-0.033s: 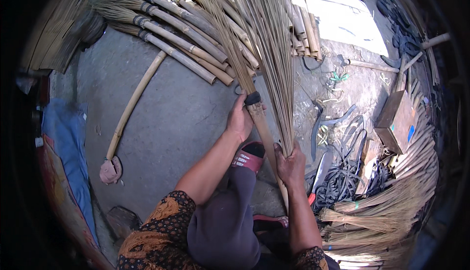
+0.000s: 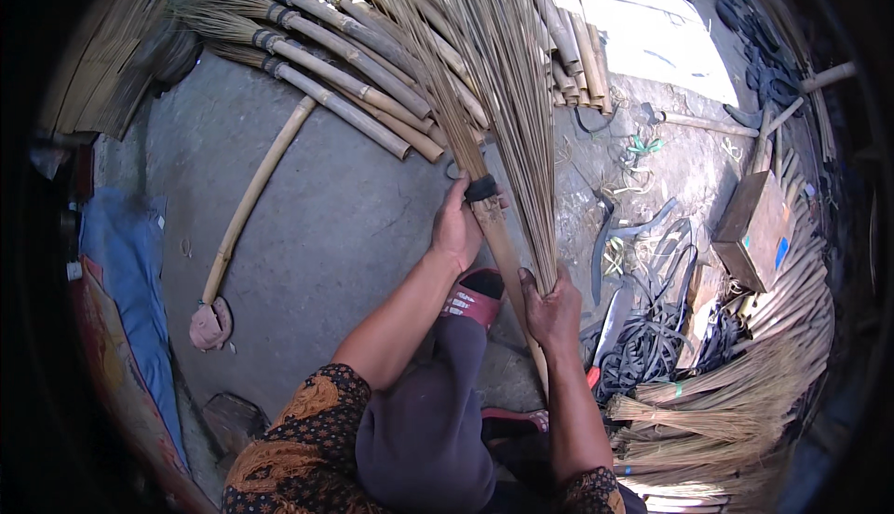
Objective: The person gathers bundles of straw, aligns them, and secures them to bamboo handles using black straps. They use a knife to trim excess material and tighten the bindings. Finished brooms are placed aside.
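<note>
The left hand (image 2: 456, 235) grips 1 bamboo-handled broom (image 2: 494, 239) at its black band; the right hand (image 2: 553, 314) clasps 1 bristle bundle (image 2: 527, 160) just beside it, both above the concrete floor (image 2: 358, 225). Beyond lie more brooms (image 2: 337, 109).

Two hands (image 2: 553, 314), one held broom (image 2: 498, 230), one held stick bundle (image 2: 523, 142), two sandals (image 2: 475, 304), one red-handled knife (image 2: 615, 323)
</note>
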Demonstrator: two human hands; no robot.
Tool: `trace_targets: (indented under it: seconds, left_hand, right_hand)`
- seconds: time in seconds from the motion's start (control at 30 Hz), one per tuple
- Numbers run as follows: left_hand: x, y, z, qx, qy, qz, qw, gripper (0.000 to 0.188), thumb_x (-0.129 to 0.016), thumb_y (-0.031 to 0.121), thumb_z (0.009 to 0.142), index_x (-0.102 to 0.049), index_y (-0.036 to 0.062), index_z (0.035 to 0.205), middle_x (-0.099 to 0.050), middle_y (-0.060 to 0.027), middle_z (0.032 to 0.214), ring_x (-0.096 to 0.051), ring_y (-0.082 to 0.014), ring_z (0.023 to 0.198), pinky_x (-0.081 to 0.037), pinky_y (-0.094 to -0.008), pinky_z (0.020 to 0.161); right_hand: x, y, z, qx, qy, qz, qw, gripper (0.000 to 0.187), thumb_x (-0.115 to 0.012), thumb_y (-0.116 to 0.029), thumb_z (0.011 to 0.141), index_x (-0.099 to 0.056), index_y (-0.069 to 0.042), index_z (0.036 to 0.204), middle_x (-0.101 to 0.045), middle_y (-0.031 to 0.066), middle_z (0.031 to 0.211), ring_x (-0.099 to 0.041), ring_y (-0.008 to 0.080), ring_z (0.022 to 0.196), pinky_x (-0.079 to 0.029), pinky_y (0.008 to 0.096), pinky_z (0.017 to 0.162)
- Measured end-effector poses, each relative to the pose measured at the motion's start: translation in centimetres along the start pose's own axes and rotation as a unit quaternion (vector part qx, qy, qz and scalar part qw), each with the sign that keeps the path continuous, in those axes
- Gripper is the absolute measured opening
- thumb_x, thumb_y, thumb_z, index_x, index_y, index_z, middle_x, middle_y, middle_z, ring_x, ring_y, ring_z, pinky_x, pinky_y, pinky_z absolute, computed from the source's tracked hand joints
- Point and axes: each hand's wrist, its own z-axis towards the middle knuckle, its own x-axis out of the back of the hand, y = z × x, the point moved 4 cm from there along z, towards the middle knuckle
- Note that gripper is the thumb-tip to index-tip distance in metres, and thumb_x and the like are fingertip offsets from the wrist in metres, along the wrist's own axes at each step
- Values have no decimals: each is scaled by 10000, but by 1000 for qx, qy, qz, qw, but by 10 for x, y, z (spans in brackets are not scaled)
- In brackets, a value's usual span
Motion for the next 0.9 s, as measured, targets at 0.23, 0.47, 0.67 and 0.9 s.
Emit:
trace_targets:
  seconds: [0.23, 0.47, 0.67, 0.9]
  left_hand:
    - [-52, 7, -43, -174, -48, 151, 972, 641, -791, 339, 926, -485, 64, 1418, -553, -90, 1309, -568, -178, 1185, -490, -389, 1039]
    - [-55, 6, -49, -138, -26, 182, 973, 437, -803, 92, 893, -566, 36, 1256, -642, -69, 1118, -663, -152, 975, -561, -310, 899]
    - [-60, 7, -53, -106, -85, 158, 978, 431, -810, 75, 889, -569, 36, 1244, -655, -87, 1144, -698, -202, 1090, -580, -334, 940]
    - [-62, 11, -57, -101, -102, 189, 972, 559, -810, 91, 893, -522, 4, 1365, -634, -143, 1306, -641, -294, 1263, -519, -426, 1094]
  right_hand:
    - [-1, -11, 12, 48, -17, -134, 990, 675, -803, -503, 879, -594, -23, 1305, -732, 261, 1052, -720, 455, 966, -568, 489, 807]
    - [0, -19, 22, 158, -11, 36, 987, 476, -504, -395, 1093, -548, 19, 1324, -686, 285, 1106, -655, 494, 1037, -523, 485, 891]
    - [-3, -19, 33, 69, -104, 111, 986, 439, -464, -314, 1105, -521, 27, 1376, -673, 297, 1121, -650, 470, 1124, -485, 461, 983]
    - [-5, -29, 35, 135, -221, 88, 962, 881, -844, -222, 814, -392, 33, 1526, -564, 237, 1459, -539, 347, 1387, -390, 401, 1177]
